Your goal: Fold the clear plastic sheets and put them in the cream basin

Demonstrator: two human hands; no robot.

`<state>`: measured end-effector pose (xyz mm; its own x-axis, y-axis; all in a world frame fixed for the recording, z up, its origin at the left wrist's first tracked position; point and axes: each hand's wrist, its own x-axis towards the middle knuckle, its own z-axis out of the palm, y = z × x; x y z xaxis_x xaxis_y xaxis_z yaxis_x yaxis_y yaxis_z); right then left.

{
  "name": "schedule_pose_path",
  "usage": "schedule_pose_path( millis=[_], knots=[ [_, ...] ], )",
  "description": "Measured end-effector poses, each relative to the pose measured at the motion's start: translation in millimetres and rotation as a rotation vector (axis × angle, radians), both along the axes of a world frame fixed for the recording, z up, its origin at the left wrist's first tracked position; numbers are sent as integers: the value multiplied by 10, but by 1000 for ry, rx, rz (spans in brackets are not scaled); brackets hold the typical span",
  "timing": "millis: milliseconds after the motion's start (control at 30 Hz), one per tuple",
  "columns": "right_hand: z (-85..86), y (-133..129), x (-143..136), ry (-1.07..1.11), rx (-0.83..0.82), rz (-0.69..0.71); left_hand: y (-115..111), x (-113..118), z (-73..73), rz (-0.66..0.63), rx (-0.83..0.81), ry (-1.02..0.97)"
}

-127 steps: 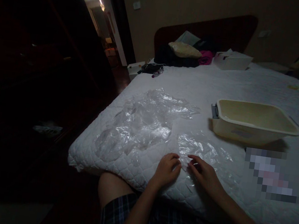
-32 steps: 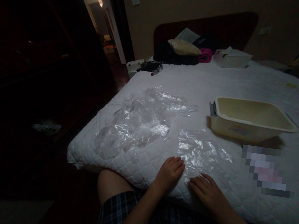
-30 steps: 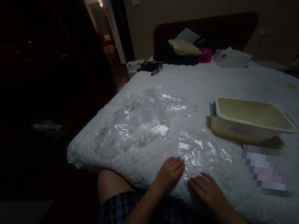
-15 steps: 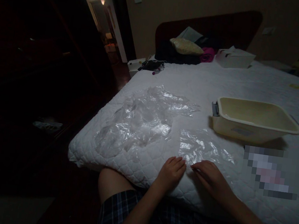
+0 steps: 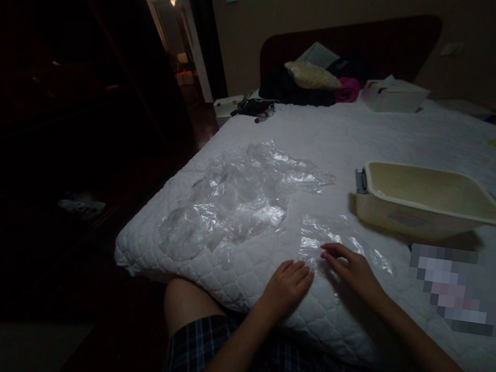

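A small clear plastic bag [image 5: 338, 232] lies flat on the white quilted bed [image 5: 420, 139]. My left hand [image 5: 287, 290] rests at the bag's near left corner, palm down with fingers lying flat. Over the bag's near part is my right hand [image 5: 351, 271], its thumb and index finger a little apart with nothing visible between them. To the left spreads a large crumpled sheet of clear plastic [image 5: 241, 200], apart from both hands.
A cream plastic tub [image 5: 423, 220] with a grey handle stands at the right. Nearer lies a blurred-out object [image 5: 450, 288]. Toward the headboard [image 5: 389, 36] are a white box [image 5: 394, 97], a yellowish pillow [image 5: 312, 76] and a magenta roll [image 5: 348, 90].
My right hand has moved forward over the small bag, and its thumb and index finger have parted slightly. My left hand has stayed nearly in place. The view has shifted slightly.
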<state>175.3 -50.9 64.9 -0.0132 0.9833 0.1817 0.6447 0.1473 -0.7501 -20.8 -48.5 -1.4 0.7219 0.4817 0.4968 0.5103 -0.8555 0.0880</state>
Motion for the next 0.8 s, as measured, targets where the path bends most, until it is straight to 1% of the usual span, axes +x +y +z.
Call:
schedule_pose_path(
  millis=[133,233,333,433,533,667,800],
  knots=[
    [-42,50,3,-29,-24,3,-2,5,7,2,-2,29],
    [-114,91,9,-72,-15,-6,-3,9,7,4,1,35],
    [-212,130,42,-152,44,-21,-4,9,3,9,5,47],
    [-273,161,91,-268,120,1,-2,8,-5,13,5,45],
    [-262,178,112,-354,147,49,2,9,-15,8,16,42],
    [-181,187,56,-407,167,59,2,10,-14,11,29,47],
    [-146,206,-24,-418,122,134,0,9,-7,15,36,88]
  ],
)
